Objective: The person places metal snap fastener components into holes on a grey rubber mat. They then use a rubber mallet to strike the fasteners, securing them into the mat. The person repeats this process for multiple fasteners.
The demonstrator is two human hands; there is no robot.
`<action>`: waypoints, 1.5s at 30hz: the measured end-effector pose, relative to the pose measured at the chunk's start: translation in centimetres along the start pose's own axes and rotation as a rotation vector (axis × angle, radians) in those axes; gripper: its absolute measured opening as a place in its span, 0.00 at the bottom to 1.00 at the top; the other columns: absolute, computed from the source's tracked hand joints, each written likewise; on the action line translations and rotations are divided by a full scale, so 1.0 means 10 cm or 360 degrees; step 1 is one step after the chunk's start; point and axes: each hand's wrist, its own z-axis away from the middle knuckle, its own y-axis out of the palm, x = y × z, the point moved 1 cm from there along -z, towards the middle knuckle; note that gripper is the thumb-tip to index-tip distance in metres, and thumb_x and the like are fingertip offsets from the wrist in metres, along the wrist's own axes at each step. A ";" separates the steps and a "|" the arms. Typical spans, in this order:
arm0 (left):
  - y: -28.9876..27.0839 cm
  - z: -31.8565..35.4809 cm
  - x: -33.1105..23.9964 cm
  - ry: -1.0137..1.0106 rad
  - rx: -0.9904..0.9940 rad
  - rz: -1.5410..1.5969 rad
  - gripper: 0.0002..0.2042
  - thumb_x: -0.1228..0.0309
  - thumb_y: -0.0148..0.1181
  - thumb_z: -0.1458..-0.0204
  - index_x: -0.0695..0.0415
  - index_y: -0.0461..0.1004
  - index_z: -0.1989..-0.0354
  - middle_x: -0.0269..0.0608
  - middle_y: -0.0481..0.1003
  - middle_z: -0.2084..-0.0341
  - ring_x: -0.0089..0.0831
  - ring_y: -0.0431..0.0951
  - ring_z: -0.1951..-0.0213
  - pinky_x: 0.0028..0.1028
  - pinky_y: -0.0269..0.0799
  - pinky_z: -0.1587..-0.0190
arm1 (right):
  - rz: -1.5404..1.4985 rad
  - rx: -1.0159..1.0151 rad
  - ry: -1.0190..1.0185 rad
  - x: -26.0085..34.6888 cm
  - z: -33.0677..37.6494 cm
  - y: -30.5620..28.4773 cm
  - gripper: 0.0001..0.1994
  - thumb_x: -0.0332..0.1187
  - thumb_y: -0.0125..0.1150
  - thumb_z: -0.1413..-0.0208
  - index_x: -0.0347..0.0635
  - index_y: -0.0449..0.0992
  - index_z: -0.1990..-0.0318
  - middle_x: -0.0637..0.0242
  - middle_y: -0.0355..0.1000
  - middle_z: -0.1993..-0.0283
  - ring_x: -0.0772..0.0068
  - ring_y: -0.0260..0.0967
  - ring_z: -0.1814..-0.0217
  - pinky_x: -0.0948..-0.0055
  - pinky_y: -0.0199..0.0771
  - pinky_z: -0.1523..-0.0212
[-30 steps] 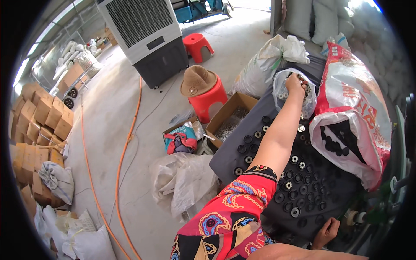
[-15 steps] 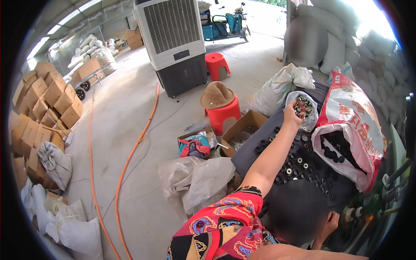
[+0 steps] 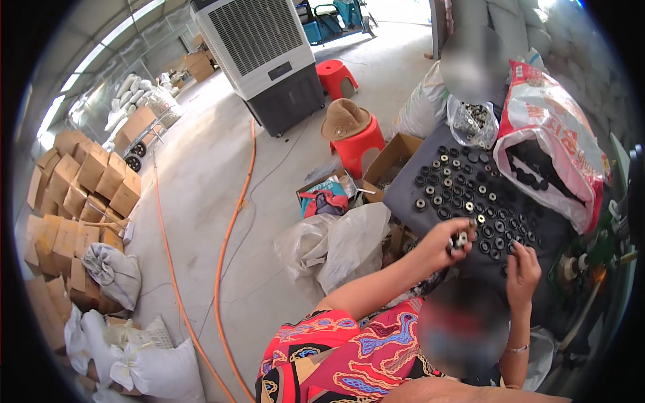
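My left hand (image 3: 447, 243) is curled around a handful of small metal rings (image 3: 461, 237), some shiny and some dark, just above a dark grey cloth surface. To its right, my right hand (image 3: 524, 272) pinches at a black ring-shaped part (image 3: 512, 247) with thumb and fingertips pressed together. Many black round parts (image 3: 499, 226) lie spread over the grey surface (image 3: 410, 181), several with a metal ring in the centre. Beyond them stands an open clear plastic bag (image 3: 463, 134) of small metal parts. A large red and white sack (image 3: 547, 127) lies open at the right, with black parts inside.
Left of the grey surface are a cardboard box (image 3: 390, 161), a red stool (image 3: 359, 148) bearing a brown hat (image 3: 345, 119), and crumpled plastic sheeting (image 3: 353, 242). An air cooler (image 3: 255, 47) stands farther back. Orange hoses (image 3: 232, 235) cross the floor. Machinery (image 3: 578, 269) borders the right side.
My left hand has come back from the plastic bag toward me, carrying metal rings. My right hand has moved up over the black parts. The view has shifted slightly.
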 end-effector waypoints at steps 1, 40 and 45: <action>-0.05 0.05 0.17 -0.0129 -0.0017 0.0014 0.08 0.66 0.53 0.42 0.57 0.71 0.62 0.38 0.72 0.76 0.26 0.71 0.79 0.18 0.56 0.90 | -0.0045 0.0098 -0.0063 0.19 -0.07 0.07 0.16 0.18 0.59 0.53 0.33 0.74 0.53 0.56 0.70 0.63 0.64 0.71 0.65 0.73 0.71 0.64; -0.24 0.20 0.66 -0.0365 -0.0383 -0.0380 0.08 0.69 0.51 0.42 0.56 0.70 0.72 0.31 0.70 0.81 0.18 0.65 0.83 0.19 0.56 0.85 | 0.0593 0.0538 0.0046 0.18 0.44 0.64 0.10 0.35 0.61 0.62 0.36 0.76 0.75 0.60 0.70 0.71 0.62 0.71 0.66 0.67 0.73 0.67; -0.20 0.22 0.65 -0.0297 -0.0392 -0.0493 0.08 0.71 0.49 0.41 0.56 0.70 0.72 0.30 0.68 0.81 0.17 0.64 0.83 0.19 0.55 0.84 | 0.0573 0.0580 0.0039 0.20 0.41 0.64 0.10 0.34 0.60 0.62 0.36 0.76 0.75 0.59 0.70 0.73 0.62 0.71 0.66 0.67 0.73 0.68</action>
